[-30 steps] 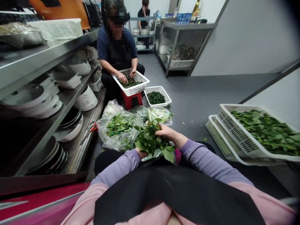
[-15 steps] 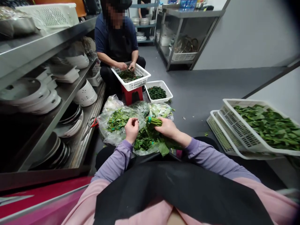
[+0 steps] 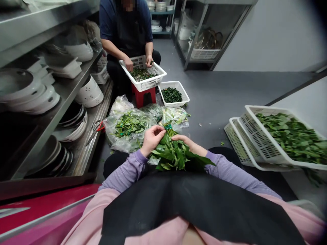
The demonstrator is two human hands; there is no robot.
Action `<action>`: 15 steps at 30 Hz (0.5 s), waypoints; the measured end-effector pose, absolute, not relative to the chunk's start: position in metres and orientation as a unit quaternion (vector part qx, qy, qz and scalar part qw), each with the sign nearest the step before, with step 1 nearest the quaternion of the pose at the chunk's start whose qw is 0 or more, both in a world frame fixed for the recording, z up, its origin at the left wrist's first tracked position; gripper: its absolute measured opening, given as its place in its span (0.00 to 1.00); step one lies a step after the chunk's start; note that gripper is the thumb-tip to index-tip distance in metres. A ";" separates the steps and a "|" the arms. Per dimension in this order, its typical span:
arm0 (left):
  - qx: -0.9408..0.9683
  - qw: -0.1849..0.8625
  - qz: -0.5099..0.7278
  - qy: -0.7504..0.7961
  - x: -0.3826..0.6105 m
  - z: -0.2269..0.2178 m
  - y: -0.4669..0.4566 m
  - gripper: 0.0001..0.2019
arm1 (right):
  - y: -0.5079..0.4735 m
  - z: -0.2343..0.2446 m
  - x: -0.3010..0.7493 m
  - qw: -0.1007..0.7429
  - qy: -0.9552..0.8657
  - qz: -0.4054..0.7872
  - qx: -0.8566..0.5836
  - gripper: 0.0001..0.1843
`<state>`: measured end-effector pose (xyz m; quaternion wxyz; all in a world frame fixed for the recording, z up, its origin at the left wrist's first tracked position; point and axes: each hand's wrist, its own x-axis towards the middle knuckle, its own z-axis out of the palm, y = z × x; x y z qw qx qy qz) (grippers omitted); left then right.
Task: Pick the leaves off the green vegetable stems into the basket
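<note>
A bunch of leafy greens (image 3: 176, 154) lies over my lap, leaves toward me and stems pointing away. Green tape (image 3: 168, 126) is wrapped around the stems near their cut ends. My right hand (image 3: 191, 144) is closed around the stems from the right, its fingers partly under the leaves. At the left side of the tape, my left hand (image 3: 153, 139) is in a pinch, thumb against fingertips; what sits between them is too small to tell. Just beyond, an open plastic bag (image 3: 109, 127) holds more taped bunches of greens (image 3: 131, 124).
White baskets (image 3: 263, 149) of loose leaves stand at my right. Ahead, a co-worker (image 3: 125, 37) sorts green chillies in a white basket (image 3: 148, 85) on a red stool (image 3: 143, 97). Red-handled scissors (image 3: 95, 131) lie on the low shelf at left, among stacked dishes (image 3: 33, 92).
The bunch has turned so its leaves spread toward me. My left hand has moved right, up to the taped stems. The view has tilted down.
</note>
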<state>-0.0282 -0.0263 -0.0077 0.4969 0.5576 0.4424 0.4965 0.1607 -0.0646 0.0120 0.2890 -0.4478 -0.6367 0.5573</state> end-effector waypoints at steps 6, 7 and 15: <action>0.558 0.480 0.499 0.458 -0.028 -0.011 -0.031 0.11 | -0.077 0.005 0.169 0.300 -0.676 0.540 -0.402 0.30; 0.559 0.474 0.499 0.463 -0.028 -0.011 -0.031 0.11 | -0.074 0.003 0.165 0.308 -0.643 0.567 -0.412 0.30; 0.565 0.409 0.493 0.521 -0.028 -0.013 -0.030 0.11 | -0.043 -0.003 0.121 0.336 -0.363 0.717 -0.492 0.16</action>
